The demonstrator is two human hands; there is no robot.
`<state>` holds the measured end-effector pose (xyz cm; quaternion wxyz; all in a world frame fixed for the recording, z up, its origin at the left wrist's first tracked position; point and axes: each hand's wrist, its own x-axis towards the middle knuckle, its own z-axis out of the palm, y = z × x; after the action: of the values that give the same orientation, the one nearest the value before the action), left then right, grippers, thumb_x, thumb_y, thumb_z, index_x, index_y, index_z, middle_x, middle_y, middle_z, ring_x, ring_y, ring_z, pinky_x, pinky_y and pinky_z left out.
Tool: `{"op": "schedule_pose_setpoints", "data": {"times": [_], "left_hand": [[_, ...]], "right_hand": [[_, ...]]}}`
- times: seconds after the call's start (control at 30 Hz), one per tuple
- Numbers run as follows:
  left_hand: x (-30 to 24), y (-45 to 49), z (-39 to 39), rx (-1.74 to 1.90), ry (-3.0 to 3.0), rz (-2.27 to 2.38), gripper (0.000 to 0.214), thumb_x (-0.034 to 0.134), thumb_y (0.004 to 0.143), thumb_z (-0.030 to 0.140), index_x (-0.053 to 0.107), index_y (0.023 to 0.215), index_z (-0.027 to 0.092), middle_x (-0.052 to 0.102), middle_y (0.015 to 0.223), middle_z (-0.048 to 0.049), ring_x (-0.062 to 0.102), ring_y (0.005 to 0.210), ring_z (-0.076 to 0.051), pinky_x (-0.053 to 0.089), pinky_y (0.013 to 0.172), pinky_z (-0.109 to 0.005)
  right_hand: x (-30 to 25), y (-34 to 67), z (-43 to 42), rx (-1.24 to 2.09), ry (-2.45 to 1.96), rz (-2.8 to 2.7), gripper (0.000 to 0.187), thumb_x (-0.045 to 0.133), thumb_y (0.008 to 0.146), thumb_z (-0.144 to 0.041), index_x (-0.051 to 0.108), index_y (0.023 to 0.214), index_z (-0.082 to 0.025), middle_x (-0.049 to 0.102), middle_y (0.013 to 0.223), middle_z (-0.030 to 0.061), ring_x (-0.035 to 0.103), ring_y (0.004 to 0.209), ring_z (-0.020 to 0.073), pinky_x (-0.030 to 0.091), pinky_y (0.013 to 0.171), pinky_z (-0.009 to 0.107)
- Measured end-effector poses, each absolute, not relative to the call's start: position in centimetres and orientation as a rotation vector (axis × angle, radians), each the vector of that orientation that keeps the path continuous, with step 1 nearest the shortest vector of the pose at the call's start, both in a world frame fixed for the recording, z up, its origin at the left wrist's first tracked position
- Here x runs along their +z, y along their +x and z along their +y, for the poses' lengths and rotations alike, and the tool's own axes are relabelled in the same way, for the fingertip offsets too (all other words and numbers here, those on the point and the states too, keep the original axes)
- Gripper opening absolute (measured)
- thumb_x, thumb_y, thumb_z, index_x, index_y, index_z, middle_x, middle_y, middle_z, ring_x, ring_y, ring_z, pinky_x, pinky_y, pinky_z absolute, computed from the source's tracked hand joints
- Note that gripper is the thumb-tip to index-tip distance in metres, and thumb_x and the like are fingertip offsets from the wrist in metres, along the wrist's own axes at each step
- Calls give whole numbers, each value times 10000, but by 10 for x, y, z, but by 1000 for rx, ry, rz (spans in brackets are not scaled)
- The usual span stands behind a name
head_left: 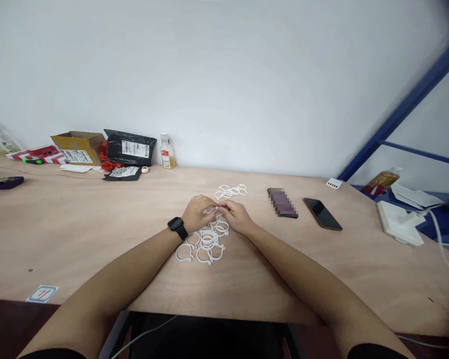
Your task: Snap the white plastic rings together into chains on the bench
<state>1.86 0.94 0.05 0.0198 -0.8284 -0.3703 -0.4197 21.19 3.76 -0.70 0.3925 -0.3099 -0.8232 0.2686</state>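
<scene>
My left hand (pixel 199 213), with a black watch on its wrist, meets my right hand (pixel 236 215) fingertip to fingertip above the table. Both hands pinch a white plastic ring (pixel 218 208), mostly covered by my fingers. Just below them, nearer to me, several loose white rings (pixel 209 239) with small clasp-like tabs lie overlapping. A smaller cluster of white rings (pixel 230 192) rests beyond my hands, towards the wall.
Right of my hands lie a pixelated phone-like object (pixel 283 203) and a dark phone (pixel 323 214). A white power adapter (pixel 399 223) with a cable sits farther right. A bottle (pixel 167 152), black parcel (pixel 130 148) and cardboard box (pixel 78 149) line the wall.
</scene>
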Motion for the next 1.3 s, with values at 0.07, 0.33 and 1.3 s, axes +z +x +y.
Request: {"op": "schedule_pose_setpoints", "data": {"times": [0.07,0.33,1.3], "left_hand": [[0,19,9,-1302,-2584,-1141,133,589,863,277,655,959,212,709,928,-53,637,886,-186,461,833,-356],[-1,19,10,-1281,-2576,-1186,103,600,789,226,637,883,206,702,860,-38,634,832,-186,450,810,-352],[-2,20,9,-1286,-2588,-1171,143,485,688,105,594,690,198,663,694,-24,598,703,-172,447,743,-337]], "right_hand": [[-7,213,37,667,-791,-2095,178,523,916,-287,671,943,-193,704,851,22,631,766,153,483,719,264],[-11,213,38,589,-790,-2122,178,544,907,-313,673,950,-199,695,847,26,627,761,155,489,723,270],[-15,258,88,57,-1622,-2165,374,500,880,-240,587,1242,-204,703,1025,104,563,1042,296,315,936,431]]}}
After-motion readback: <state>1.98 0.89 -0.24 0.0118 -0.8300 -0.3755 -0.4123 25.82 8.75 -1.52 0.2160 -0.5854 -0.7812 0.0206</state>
